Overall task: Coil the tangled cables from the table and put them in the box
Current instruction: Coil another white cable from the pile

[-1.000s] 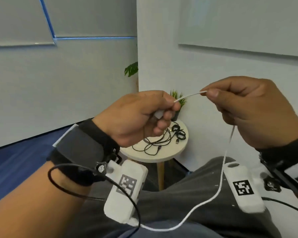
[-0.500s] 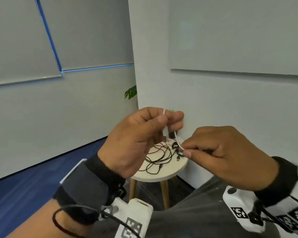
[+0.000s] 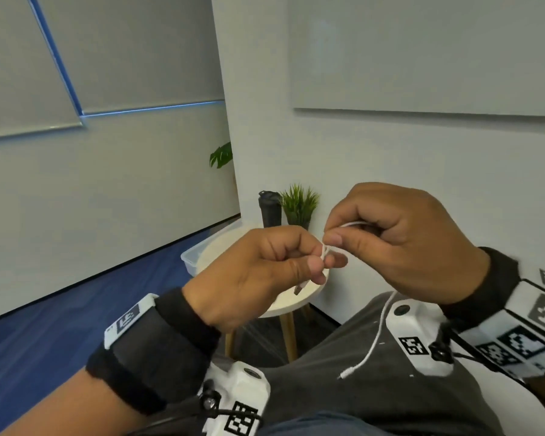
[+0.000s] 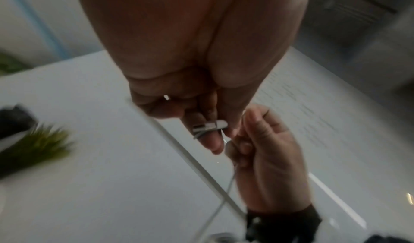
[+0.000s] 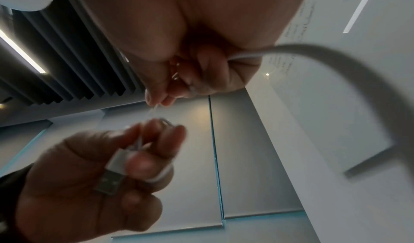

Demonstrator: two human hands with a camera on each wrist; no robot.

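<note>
A white USB cable (image 3: pixel 378 332) is in both hands above my lap. My left hand (image 3: pixel 320 262) grips its USB plug (image 5: pixel 109 183) and has turns of the cable wound round its fingers (image 4: pixel 208 128). My right hand (image 3: pixel 331 237) pinches the cable just right of the left fingertips. The loose tail drops under the right hand to a small plug (image 3: pixel 343 375) on my lap. In the right wrist view the tail (image 5: pixel 336 55) curves past, close and blurred. Behind the hands is the round table (image 3: pixel 299 305); they hide its cables. A clear box (image 3: pixel 192 258) sits on the floor to its left.
A black bottle (image 3: pixel 269 209) and a small green plant (image 3: pixel 299 202) stand at the back of the table against the white wall. Blue floor spreads to the left. My grey-trousered legs fill the lower right.
The hands came together and the right hand carried the cable round the left fingers. The hanging tail is shorter, its small plug now on my lap. The table's cables are now hidden.
</note>
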